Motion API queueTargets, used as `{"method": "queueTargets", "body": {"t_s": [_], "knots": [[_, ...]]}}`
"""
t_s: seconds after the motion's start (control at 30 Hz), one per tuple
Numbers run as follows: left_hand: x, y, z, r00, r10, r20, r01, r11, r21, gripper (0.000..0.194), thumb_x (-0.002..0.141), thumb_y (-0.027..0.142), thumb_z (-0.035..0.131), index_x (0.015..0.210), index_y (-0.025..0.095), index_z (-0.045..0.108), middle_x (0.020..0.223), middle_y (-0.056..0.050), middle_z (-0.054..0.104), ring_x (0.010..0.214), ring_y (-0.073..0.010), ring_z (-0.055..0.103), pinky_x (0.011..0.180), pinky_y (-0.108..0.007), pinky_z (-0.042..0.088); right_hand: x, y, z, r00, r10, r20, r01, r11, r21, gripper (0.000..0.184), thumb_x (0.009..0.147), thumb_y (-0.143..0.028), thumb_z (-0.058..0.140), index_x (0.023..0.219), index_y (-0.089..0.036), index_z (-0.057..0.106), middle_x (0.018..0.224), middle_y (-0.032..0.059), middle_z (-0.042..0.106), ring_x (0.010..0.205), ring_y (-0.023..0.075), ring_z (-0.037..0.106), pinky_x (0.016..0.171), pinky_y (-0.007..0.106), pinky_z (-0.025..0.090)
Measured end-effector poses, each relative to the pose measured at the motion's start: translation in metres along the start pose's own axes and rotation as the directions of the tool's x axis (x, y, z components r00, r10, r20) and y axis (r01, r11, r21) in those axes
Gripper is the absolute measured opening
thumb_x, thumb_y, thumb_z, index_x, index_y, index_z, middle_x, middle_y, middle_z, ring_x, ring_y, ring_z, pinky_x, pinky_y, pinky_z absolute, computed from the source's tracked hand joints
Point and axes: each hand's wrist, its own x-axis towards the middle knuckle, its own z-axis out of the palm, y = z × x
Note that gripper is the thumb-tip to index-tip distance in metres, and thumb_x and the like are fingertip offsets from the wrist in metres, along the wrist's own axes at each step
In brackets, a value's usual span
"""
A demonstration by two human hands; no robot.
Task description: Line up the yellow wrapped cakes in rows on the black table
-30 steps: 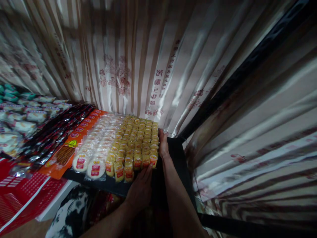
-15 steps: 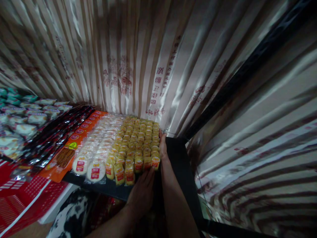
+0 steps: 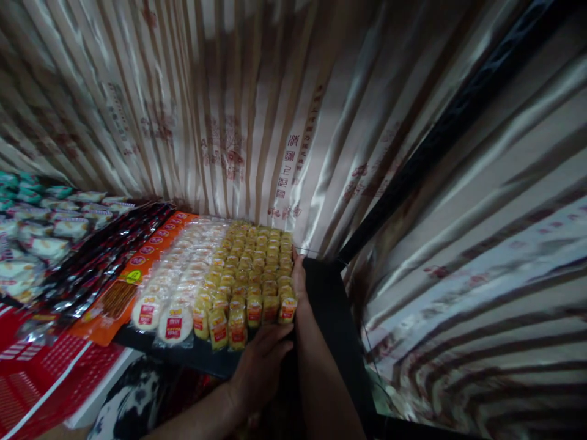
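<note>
Rows of small yellow wrapped snacks [image 3: 247, 269] with red labels stand packed together on a black shelf [image 3: 325, 305]. Along their right side lies my right hand [image 3: 300, 284], its fingers stretched out flat against the end row. My left hand [image 3: 266, 354] is at the front edge of the rows, just below the nearest packets, with fingers extended and nothing in them. Whether its fingertips touch a packet is hard to make out. Left of the yellow snacks lie clear-wrapped round white crackers [image 3: 177, 321] in two columns.
Orange bags of pretzel sticks [image 3: 117, 299], dark shiny packets [image 3: 101, 256], white packets [image 3: 46, 247] and green packets [image 3: 27, 189] continue leftward. A red plastic basket [image 3: 55, 373] sits below at left. Behind hangs a pleated printed curtain [image 3: 257, 122], crossed by a dark post [image 3: 413, 159] at right.
My left hand has drawn slightly back from the front packets, its fingers lower and turned more to the right. My right hand stays along the side. The view has shifted slightly.
</note>
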Motion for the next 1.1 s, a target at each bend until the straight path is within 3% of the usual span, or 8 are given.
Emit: {"method": "queueTargets", "body": {"t_s": [0.1,0.2,0.27,0.37,0.5,0.77,0.93,1.1], "knots": [[0.052,-0.013,-0.017,0.991,-0.135,-0.019,0.137,0.987,0.080,0.040,0.088,0.015,0.033,0.126,0.016,0.047,0.138,-0.011,0.044,0.132,-0.0200,0.035,0.107,-0.041,0.036,-0.003,-0.003,0.002,0.997,0.059,-0.042,-0.059,0.998,-0.016,0.067,0.083,-0.068,0.027,0.126,-0.024,0.055,0.120,0.0017,0.062,0.111,0.0169,0.058,0.093,0.027,0.045],[0.103,-0.052,-0.018,0.907,-0.411,0.087,0.367,0.876,0.313,0.048,0.091,0.029,0.033,0.137,0.014,0.036,0.149,-0.011,0.026,0.140,-0.0277,0.015,0.112,-0.051,0.022,-0.004,-0.002,0.002,0.998,0.049,-0.031,-0.049,0.999,-0.001,0.067,0.083,-0.068,0.028,0.127,-0.024,0.054,0.120,0.0016,0.062,0.112,0.0170,0.057,0.095,0.028,0.044],[0.128,-0.082,-0.012,0.858,-0.484,0.172,0.383,0.826,0.415,0.050,0.093,0.035,0.030,0.139,0.015,0.032,0.151,-0.011,0.022,0.140,-0.0285,0.014,0.112,-0.056,0.015,-0.003,0.000,0.001,1.000,0.017,-0.023,-0.017,1.000,-0.003,0.065,0.082,-0.067,0.032,0.125,-0.024,0.055,0.118,0.0012,0.064,0.115,0.0170,0.054,0.098,0.028,0.042],[0.147,-0.116,-0.001,0.857,-0.458,0.238,0.315,0.829,0.462,0.052,0.094,0.038,0.022,0.140,0.014,0.031,0.151,-0.010,0.022,0.140,-0.0259,0.014,0.113,-0.053,0.012,0.000,0.004,-0.002,1.000,-0.001,-0.012,0.001,1.000,0.003,0.063,0.082,-0.066,0.034,0.124,-0.024,0.057,0.117,0.0007,0.064,0.118,0.0176,0.052,0.100,0.030,0.040],[0.154,-0.134,0.010,0.836,-0.455,0.307,0.284,0.837,0.467,0.055,0.095,0.039,0.020,0.140,0.009,0.030,0.149,-0.012,0.026,0.139,-0.0269,0.017,0.112,-0.054,0.012,0.002,0.007,-0.002,1.000,-0.017,0.002,0.016,1.000,0.018,0.062,0.083,-0.065,0.034,0.122,-0.024,0.058,0.115,0.0001,0.065,0.120,0.0177,0.051,0.101,0.030,0.040],[0.155,-0.137,0.009,0.823,-0.437,0.362,0.236,0.844,0.482,0.056,0.094,0.040,0.017,0.139,0.011,0.031,0.148,-0.012,0.028,0.139,-0.0271,0.018,0.110,-0.056,0.010,0.000,0.005,0.000,1.000,0.013,0.015,-0.013,1.000,0.005,0.063,0.081,-0.067,0.034,0.124,-0.026,0.056,0.120,-0.0013,0.062,0.123,0.0180,0.047,0.103,0.033,0.038],[0.149,-0.137,0.008,0.859,-0.387,0.334,0.199,0.855,0.478,0.059,0.094,0.044,0.015,0.141,0.010,0.028,0.149,-0.011,0.025,0.140,-0.0237,0.015,0.112,-0.053,0.007,0.001,0.005,-0.001,1.000,0.031,-0.001,-0.031,0.999,-0.008,0.064,0.081,-0.067,0.036,0.125,-0.025,0.056,0.125,-0.0004,0.059,0.127,0.0186,0.043,0.106,0.033,0.033],[0.150,-0.138,0.009,0.799,-0.422,0.428,0.201,0.859,0.470,0.061,0.093,0.045,0.018,0.141,0.008,0.027,0.150,-0.012,0.024,0.140,-0.0255,0.014,0.112,-0.052,0.011,0.001,0.008,-0.001,1.000,-0.014,0.008,0.014,1.000,0.003,0.060,0.082,-0.065,0.037,0.122,-0.026,0.058,0.123,-0.0016,0.060,0.126,0.0174,0.044,0.106,0.031,0.034]]}}
